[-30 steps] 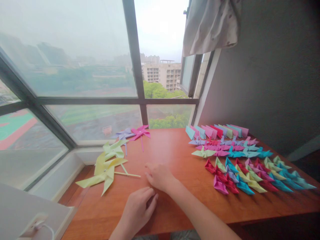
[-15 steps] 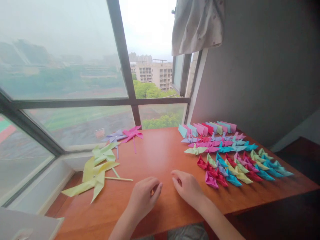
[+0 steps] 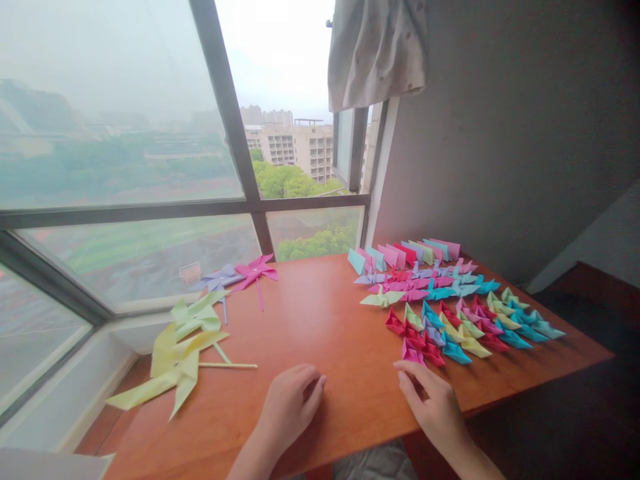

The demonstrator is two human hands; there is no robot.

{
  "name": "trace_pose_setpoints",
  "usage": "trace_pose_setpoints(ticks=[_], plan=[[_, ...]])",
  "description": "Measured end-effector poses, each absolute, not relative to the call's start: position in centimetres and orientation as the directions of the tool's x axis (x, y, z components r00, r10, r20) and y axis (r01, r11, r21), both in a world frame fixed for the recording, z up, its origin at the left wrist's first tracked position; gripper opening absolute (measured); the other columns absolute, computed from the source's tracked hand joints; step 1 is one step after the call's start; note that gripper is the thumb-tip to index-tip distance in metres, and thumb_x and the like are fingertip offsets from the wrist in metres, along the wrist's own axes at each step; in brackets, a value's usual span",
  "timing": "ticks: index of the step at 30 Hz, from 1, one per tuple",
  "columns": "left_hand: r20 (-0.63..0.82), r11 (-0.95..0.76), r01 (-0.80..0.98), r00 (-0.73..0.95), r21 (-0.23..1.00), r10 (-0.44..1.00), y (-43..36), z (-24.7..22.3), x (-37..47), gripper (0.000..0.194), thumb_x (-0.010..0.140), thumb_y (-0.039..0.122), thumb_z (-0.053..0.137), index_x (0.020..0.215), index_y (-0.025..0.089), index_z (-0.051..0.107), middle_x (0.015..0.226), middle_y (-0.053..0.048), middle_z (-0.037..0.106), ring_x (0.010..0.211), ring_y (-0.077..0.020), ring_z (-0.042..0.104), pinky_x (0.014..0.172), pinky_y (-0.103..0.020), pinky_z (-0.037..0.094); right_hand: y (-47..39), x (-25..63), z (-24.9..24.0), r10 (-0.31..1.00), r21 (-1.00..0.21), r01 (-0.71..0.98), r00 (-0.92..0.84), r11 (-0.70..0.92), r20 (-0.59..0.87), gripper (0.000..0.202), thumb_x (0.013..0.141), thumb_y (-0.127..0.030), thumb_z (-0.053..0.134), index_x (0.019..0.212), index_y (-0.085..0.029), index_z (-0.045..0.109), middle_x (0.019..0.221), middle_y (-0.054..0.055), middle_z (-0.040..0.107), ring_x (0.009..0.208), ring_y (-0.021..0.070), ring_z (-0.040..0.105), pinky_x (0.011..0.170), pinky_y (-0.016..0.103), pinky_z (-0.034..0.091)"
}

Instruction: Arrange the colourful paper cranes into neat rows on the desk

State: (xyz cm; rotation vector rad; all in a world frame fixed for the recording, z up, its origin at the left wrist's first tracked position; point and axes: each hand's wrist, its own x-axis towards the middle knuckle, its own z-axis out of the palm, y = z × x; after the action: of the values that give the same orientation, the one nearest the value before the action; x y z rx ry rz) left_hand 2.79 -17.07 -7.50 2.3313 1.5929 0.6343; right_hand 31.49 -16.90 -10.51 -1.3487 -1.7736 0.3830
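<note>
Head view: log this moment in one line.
left hand: curled, nothing visible held | right hand: curled, near magenta paper boat | pinwheels: left side of table

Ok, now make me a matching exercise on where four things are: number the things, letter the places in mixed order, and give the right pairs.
Things
1. Curtain
2. Yellow pinwheel
3. Left hand
4. Right hand

Places
A. Close to the magenta boat
B. Left of both hands
C. Hanging at the window
D. Just right of the yellow stick's tip

Right pairs: 1-C, 2-B, 3-D, 4-A
</note>
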Motion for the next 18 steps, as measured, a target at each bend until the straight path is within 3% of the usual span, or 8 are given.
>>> trace_pose_setpoints(ticks=[6,13,18], plan=[[0.225,-0.380,0.793,0.307,0.477,0.925,-17.0,-7.4,2.8,0.030,0.094,0.028,0.045,0.067,0.020,0.054,0.064,-0.002,0.062,0.059,-0.0150,0.057,0.057,-0.023,0.037,-14.2,38.0,-8.9,0.797,-0.532,0.811,0.145,0.243,0.586,0.031,0.091,-0.043,0.049,0.106,-0.022,0.066,0.109,0.011,0.070,0.099,0.0259,0.067,0.089,0.040,0.054],[0.217,-0.367,0.776,0.296,0.513,0.930,-17.0,-7.4,2.8,0.029,0.093,0.028,0.046,0.067,0.020,0.056,0.063,-0.002,0.062,0.058,-0.0147,0.055,0.057,-0.024,0.037,-10.7,40.8,-11.0,0.816,-0.278,0.932,-0.032,0.234,0.578,0.043,0.090,-0.046,0.046,0.115,-0.018,0.066,0.127,0.015,0.062,0.123,0.0307,0.053,0.105,0.050,0.043],[0.232,-0.375,0.782,0.297,0.498,0.926,-17.0,-7.4,2.8,0.029,0.093,0.027,0.046,0.067,0.020,0.056,0.063,-0.001,0.061,0.058,-0.0146,0.054,0.056,-0.024,0.038,-10.6,38.7,-11.8,0.858,-0.240,0.950,-0.052,0.201,0.511,0.043,0.090,-0.046,0.046,0.115,-0.018,0.067,0.127,0.015,0.061,0.124,0.0306,0.051,0.104,0.050,0.042]])
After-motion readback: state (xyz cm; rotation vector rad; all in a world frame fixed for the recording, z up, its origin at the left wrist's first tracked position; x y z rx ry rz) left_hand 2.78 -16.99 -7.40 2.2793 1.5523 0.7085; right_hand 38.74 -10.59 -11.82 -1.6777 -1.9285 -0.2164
